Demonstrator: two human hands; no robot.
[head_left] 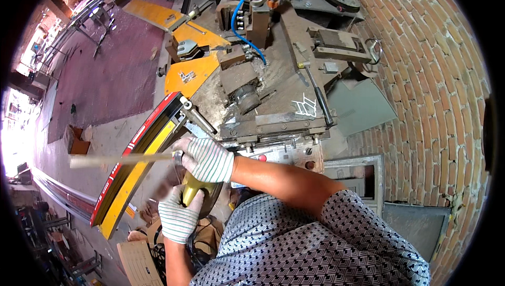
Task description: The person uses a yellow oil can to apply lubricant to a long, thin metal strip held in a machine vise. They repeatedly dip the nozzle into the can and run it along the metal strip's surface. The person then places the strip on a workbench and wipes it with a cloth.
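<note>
Both hands wear white gloves with thin stripes. My left hand [180, 216] is wrapped round a yellow-green tool [193, 189] with a smooth, rounded body; its kind is hard to make out, and its far end is blurred. Just above it, my right hand [206, 160] is closed on one end of a long thin strip [123, 160]. The strip points left and is smeared by motion. Under it, a long rail [138, 162] with red and yellow edges runs slantwise from the machine to the lower left.
A worn metal machine bench [279, 120] with clamps stands ahead, with a blue hose [235, 23] over it. Yellow plates [192, 75] lie to its left. A brick wall [421, 91] borders the right side. Near my left forearm sits a cardboard box [139, 262].
</note>
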